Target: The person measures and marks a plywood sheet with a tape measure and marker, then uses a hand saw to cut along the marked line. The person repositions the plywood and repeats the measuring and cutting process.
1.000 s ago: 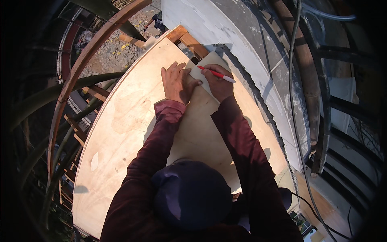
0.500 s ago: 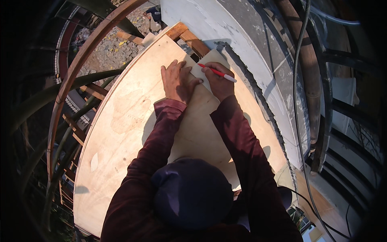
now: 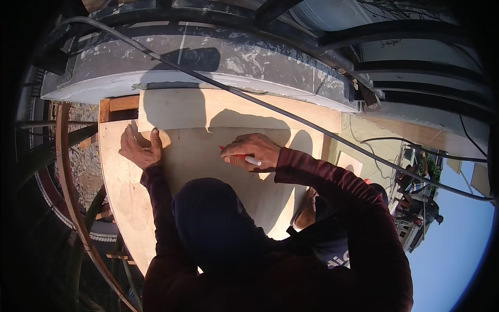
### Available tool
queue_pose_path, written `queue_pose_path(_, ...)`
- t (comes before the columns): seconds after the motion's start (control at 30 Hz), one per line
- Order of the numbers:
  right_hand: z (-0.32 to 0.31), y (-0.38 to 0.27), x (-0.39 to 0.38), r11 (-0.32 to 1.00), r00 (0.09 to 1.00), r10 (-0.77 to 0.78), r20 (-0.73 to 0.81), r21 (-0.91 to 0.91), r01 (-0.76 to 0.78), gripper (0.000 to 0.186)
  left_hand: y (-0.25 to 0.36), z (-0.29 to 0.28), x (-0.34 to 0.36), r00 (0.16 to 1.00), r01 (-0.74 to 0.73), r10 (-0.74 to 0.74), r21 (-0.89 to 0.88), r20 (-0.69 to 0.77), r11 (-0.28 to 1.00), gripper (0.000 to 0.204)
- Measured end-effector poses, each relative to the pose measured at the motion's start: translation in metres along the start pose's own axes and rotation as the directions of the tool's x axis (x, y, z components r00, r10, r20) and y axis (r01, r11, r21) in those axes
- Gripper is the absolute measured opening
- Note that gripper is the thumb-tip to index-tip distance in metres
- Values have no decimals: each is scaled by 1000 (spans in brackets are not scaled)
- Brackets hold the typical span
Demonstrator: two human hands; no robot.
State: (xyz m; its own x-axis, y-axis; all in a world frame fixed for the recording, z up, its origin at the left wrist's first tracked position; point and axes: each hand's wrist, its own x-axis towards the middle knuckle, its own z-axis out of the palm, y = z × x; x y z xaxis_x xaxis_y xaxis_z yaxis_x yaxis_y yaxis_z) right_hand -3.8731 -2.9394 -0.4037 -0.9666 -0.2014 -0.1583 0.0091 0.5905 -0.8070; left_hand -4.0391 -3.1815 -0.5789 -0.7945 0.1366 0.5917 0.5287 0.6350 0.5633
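Observation:
My right hand (image 3: 258, 150) is closed around a red marker with a white end (image 3: 253, 160). Its red tip points left, over a large pale plywood sheet (image 3: 195, 153). A narrower plywood strip (image 3: 234, 106) lies along the sheet's far side, its near edge a little beyond the marker. My left hand (image 3: 141, 147) rests with fingers apart by the strip's left end, its thumb close to the strip's near edge. Shadows of my head and arm fall across both pieces of wood.
A grey and white concrete ledge (image 3: 249, 67) runs behind the wood, with black metal bars (image 3: 416, 67) beyond it. A dark cable (image 3: 291, 117) crosses diagonally above. Wooden framing (image 3: 123, 103) shows at the far left corner. Bamboo poles and ground lie below the left edge.
My view has turned, bringing the ledge to the far side. My hands have moved apart: the left lies at the strip's end, and the right has moved rightward along the sheet, still holding the marker.

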Motion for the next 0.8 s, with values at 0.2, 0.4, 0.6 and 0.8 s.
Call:
queue_pose_path(0.2,-16,-13,-121,909,884,363,295,-319,-267,8,109,38,10,680,-122,414,-464,604,877,56)
queue_pose_path(0.4,-42,-56,-215,777,846,513,148,-499,-384,8,191,164,-1,204,-455,402,-277,893,846,75)
queue_pose_path(0.6,-118,-103,-411,908,632,249,-734,-50,-416,36,205,184,6,198,-500,285,-154,938,852,93)
queue_pose_path(0.8,-4,-13,-543,796,-136,597,-791,604,-19,34,214,165,5,58,-105,207,-201,977,974,40)
